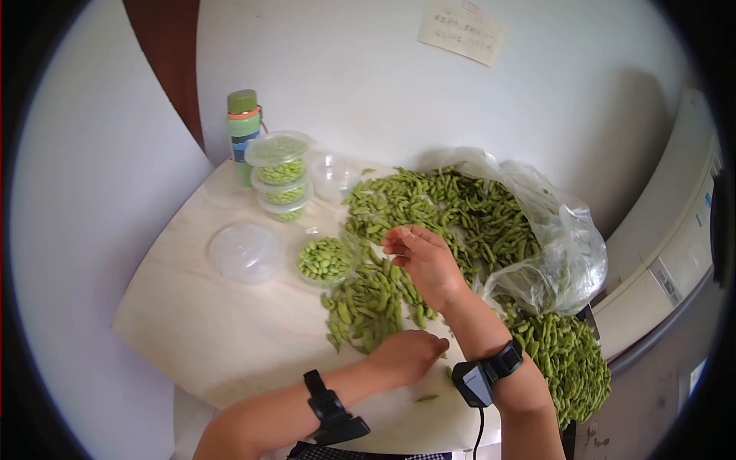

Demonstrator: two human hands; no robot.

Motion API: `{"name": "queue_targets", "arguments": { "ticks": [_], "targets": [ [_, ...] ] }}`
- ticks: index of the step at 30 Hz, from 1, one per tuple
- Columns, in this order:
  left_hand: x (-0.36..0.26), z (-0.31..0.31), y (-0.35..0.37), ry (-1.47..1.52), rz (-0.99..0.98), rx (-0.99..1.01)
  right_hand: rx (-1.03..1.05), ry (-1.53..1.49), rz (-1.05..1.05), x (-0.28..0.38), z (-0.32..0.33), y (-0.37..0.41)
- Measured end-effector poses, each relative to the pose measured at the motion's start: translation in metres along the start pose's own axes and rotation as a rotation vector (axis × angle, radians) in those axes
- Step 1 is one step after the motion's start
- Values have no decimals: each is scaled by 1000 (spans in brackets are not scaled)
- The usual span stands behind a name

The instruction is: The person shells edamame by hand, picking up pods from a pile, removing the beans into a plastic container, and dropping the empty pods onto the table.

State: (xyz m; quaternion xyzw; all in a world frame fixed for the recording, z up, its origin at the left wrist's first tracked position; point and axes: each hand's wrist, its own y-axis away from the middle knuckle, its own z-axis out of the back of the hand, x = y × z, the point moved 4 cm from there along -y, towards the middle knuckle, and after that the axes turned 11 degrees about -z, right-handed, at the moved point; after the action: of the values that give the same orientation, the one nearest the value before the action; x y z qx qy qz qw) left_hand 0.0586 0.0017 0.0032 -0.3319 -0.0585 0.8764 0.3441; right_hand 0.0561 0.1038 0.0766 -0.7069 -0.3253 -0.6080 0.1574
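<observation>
My left grip point(406, 356) lies knuckles-up on the pale counter point(207, 330) at the near edge of the pod pile point(366, 300). My right grip point(423, 259) hovers curled above the pile, and I cannot tell whether either holds a pod. The tub of shelled beans point(324, 259) stands just left of the pile, with a white wall point(368, 69) and its paper note point(461, 31) behind.

Left hand point(406, 356) low, palm down, near the body; right hand point(423, 261) farther forward, fingers loosely bent.
</observation>
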Motion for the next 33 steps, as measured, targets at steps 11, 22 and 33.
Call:
{"name": "queue_targets", "arguments": {
  "ticks": [11, 22, 33],
  "targets": [
    [-25, -10, 1, -47, -447, 63, -238, 824, 23, -30, 91, 61],
    [-5, 22, 1, -206, -84, -300, -344, 1273, 349, -50, 65, 72],
    [0, 32, 1, -194, 69, -387, -155, -46, 95, -76, 65, 95]
  ]
}}
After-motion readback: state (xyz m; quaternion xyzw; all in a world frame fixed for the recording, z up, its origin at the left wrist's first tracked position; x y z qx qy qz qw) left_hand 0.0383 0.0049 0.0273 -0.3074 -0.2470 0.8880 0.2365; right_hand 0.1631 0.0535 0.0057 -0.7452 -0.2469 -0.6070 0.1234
